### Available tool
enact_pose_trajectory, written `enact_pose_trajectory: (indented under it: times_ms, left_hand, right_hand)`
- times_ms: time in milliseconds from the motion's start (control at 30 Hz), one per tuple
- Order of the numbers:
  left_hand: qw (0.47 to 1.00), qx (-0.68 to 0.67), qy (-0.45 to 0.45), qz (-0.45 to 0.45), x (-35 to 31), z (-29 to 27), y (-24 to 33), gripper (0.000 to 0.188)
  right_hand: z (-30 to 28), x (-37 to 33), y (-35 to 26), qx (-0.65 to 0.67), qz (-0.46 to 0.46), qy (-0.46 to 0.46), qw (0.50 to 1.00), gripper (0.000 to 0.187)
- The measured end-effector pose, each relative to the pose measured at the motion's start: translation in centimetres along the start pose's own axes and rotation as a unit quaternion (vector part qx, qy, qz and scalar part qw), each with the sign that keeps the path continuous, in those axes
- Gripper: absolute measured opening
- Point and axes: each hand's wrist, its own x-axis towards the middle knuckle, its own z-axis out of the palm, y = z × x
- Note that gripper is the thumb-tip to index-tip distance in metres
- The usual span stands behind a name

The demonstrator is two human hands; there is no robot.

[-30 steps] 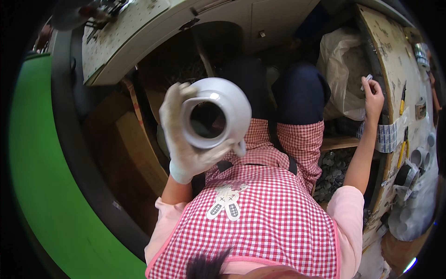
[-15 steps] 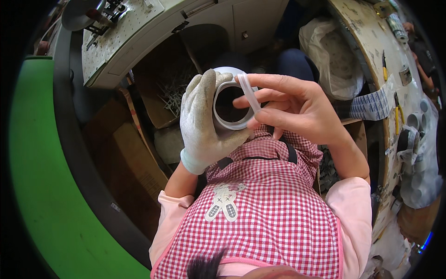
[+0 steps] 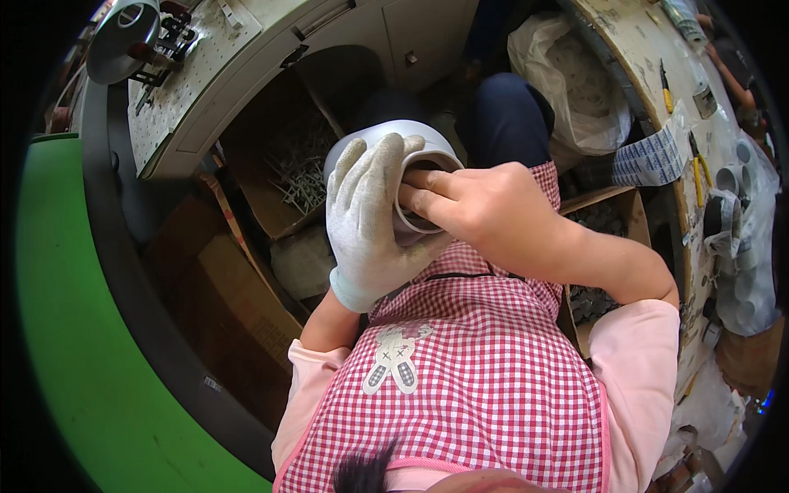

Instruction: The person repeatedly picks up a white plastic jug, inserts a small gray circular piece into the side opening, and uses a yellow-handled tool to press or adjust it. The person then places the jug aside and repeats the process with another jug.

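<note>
A white, hollow round housing [image 3: 386,136] is held above my lap, its wide opening turned toward my right. My left hand [image 3: 366,209], in a pale grey knit glove, wraps round its side with the fingers along the rim. My bare right hand [image 3: 505,215] reaches over the rim, its bent fingers pushed into the opening and pressing on the inside. The fingertips are hidden by the rim and the hand itself. The pale translucent ring from before no longer shows.
An open carton of thin metal pieces [image 3: 302,174] is at left, a carton of small dark pieces [image 3: 596,302] at right. Beyond stands a plastic bag of clear rings [image 3: 579,90]. The right bench [image 3: 633,41] holds pliers [image 3: 666,86] and bagged grey cylinders [image 3: 744,279]. A green surface [image 3: 74,312] lies left.
My right hand has turned over and gone from holding the ring at the rim to having its fingers inside the opening. The housing has tilted toward my right.
</note>
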Motion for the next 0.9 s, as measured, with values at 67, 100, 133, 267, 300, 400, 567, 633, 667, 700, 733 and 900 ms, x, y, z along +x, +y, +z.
enact_pose_trajectory:
  times_ms: [67, 100, 133, 267, 300, 400, 567, 633, 667, 700, 733, 900]
  left_hand:
    - [1.000, 0.013, -0.007, 0.003, 0.0, -0.1, 0.2, 0.094]
    - [1.000, 0.022, -0.019, 0.006, 0.0, -0.1, 0.4, 0.094]
    - [0.999, 0.023, -0.026, 0.004, 0.1, 0.0, 0.5, 0.096]
    - [0.999, 0.008, -0.033, 0.012, 0.4, 0.2, -0.4, 0.105]
    - [1.000, -0.013, -0.019, -0.007, 0.5, 0.1, -0.9, 0.106]
    - [0.993, -0.064, 0.032, -0.098, 0.7, -1.7, -3.5, 0.104]
    - [0.783, -0.339, -0.069, -0.517, -0.8, -2.4, -6.0, 0.064]
    - [0.599, -0.622, -0.046, -0.502, -1.5, 0.3, -6.7, 0.060]
    - [0.594, -0.632, 0.064, -0.494, -1.9, 1.8, -6.4, 0.049]
    - [0.528, -0.686, 0.044, -0.498, -2.0, 2.4, -7.3, 0.041]
    - [0.511, -0.738, 0.056, -0.437, -2.0, 3.3, -7.7, 0.041]
    - [0.484, -0.772, -0.048, -0.410, -1.6, 5.3, -8.8, 0.053]
  right_hand:
    - [-0.7, 0.5, 0.8, -0.011, -0.021, -0.081, 0.996, 0.025]
    - [-1.1, 0.6, 1.4, -0.011, -0.029, -0.139, 0.990, 0.023]
    - [-1.6, 0.7, 1.9, -0.017, -0.042, -0.190, 0.981, 0.021]
    - [-2.8, 0.0, 3.4, 0.158, -0.057, -0.189, 0.968, 0.021]
    - [-3.0, -0.1, 3.7, 0.169, 0.007, -0.189, 0.967, 0.021]
    - [-3.5, -0.7, 5.8, 0.242, 0.130, -0.033, 0.961, 0.026]
    - [-5.6, -3.0, 11.5, 0.352, 0.359, 0.104, 0.858, 0.035]
    - [-5.6, -2.8, 12.8, 0.326, 0.273, 0.038, 0.904, 0.034]
    - [-6.1, -2.4, 13.1, 0.308, 0.276, 0.003, 0.910, 0.031]
    - [-6.4, -1.5, 13.3, 0.195, 0.290, -0.027, 0.936, 0.026]
    - [-6.9, -0.3, 13.1, 0.080, 0.203, 0.023, 0.976, 0.023]
    - [-10.2, 11.8, 12.1, 0.043, 0.131, 0.167, 0.976, 0.022]
